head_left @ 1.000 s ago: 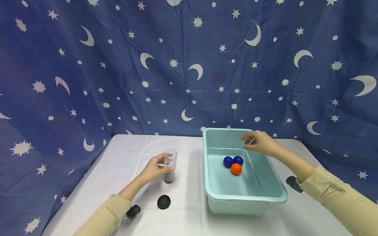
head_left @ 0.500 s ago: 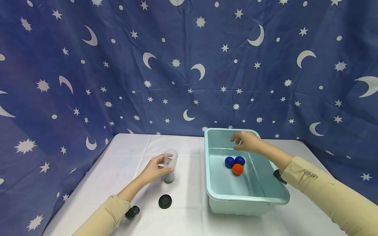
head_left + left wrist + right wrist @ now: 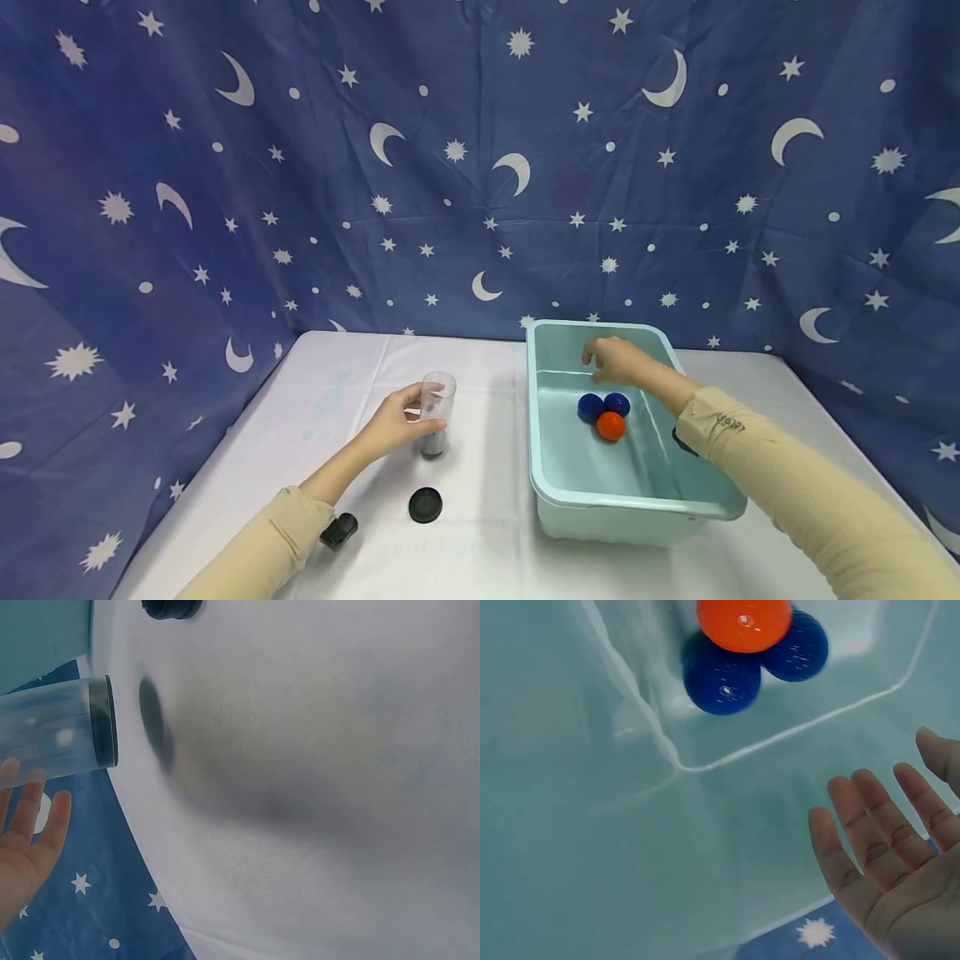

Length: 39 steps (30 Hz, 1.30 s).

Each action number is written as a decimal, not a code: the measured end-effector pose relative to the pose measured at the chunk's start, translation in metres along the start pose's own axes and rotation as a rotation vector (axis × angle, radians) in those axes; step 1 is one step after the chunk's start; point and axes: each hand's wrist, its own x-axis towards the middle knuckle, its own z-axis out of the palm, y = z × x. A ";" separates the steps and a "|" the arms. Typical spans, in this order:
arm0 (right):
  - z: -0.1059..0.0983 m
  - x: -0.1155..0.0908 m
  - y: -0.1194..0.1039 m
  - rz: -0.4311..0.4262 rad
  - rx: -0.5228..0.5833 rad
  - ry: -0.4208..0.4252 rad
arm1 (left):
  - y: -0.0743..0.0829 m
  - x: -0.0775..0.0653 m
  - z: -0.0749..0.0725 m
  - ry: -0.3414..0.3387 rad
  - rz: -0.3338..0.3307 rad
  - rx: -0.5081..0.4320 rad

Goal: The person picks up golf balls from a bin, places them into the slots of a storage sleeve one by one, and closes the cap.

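Orange and blue balls (image 3: 611,426) | bin (image 3: 600,521) walls presumably stop rolling | left hand (image 3: 393,423) grips tube (image 3: 441,408) between fingers and thumb, likely steadying it | right hand (image 3: 618,362) over bin, fingers spread (holding nothing)

Dark blue curtain (image 3: 480,108) printed with white moons, stars and dots across the far side, reaching down left and right, lightly creased white tablecloth (image 3: 487,508) before it

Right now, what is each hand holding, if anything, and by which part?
The left hand holds the clear cylinder by its side wall, above the dark base. The right hand, over the teal bin, holds nothing.
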 end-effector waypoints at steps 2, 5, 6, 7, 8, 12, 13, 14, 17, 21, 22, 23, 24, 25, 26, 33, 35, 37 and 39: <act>0.005 0.003 0.004 0.012 -0.008 -0.011 | 0.002 0.001 0.000 -0.003 0.002 -0.003; 0.010 0.006 0.009 0.039 -0.002 -0.028 | 0.003 0.002 0.000 -0.007 0.002 -0.004; 0.012 0.007 0.010 0.038 -0.001 -0.030 | 0.004 0.002 0.000 -0.008 0.000 -0.002; 0.013 0.009 0.010 0.041 0.005 -0.034 | 0.004 0.003 0.000 -0.008 -0.002 0.001; 0.015 0.010 0.011 0.046 0.011 -0.038 | 0.005 0.003 -0.001 -0.007 -0.001 0.004; 0.020 0.016 0.012 0.034 0.004 -0.063 | 0.007 0.006 -0.001 -0.016 0.004 0.017; 0.022 0.017 0.012 0.034 0.005 -0.072 | 0.007 0.006 -0.001 -0.019 0.004 0.019; 0.023 0.019 0.012 0.028 0.001 -0.081 | 0.008 0.007 -0.002 -0.022 0.005 0.022; 0.026 0.023 0.010 0.019 0.001 -0.124 | 0.009 0.009 -0.003 -0.025 0.007 0.036; 0.029 0.026 0.008 0.025 0.024 -0.194 | 0.013 0.010 -0.002 -0.029 0.013 0.023; 0.030 0.027 0.008 0.031 0.032 -0.211 | 0.014 0.010 -0.001 -0.032 0.015 0.017; 0.031 0.027 0.008 0.033 0.033 -0.223 | 0.014 0.010 -0.001 -0.036 0.016 0.015; 0.032 0.027 0.009 0.038 0.035 -0.233 | 0.015 0.010 0.000 -0.038 0.016 0.011; 0.033 0.028 0.010 0.045 0.035 -0.238 | 0.016 0.009 0.000 -0.040 0.018 0.012; 0.034 0.028 0.010 0.053 0.034 -0.245 | 0.016 0.009 0.000 -0.041 0.019 0.012; 0.041 0.032 0.014 0.073 -0.012 -0.298 | 0.015 0.006 0.000 -0.033 0.001 0.027; 0.043 0.032 0.011 0.076 -0.024 -0.324 | 0.014 0.006 -0.001 -0.029 -0.005 0.034; 0.044 0.032 0.006 0.087 -0.028 -0.348 | 0.013 0.006 -0.001 -0.025 -0.006 0.035; 0.047 0.032 0.002 0.099 -0.030 -0.374 | 0.013 0.006 0.000 -0.022 -0.007 0.027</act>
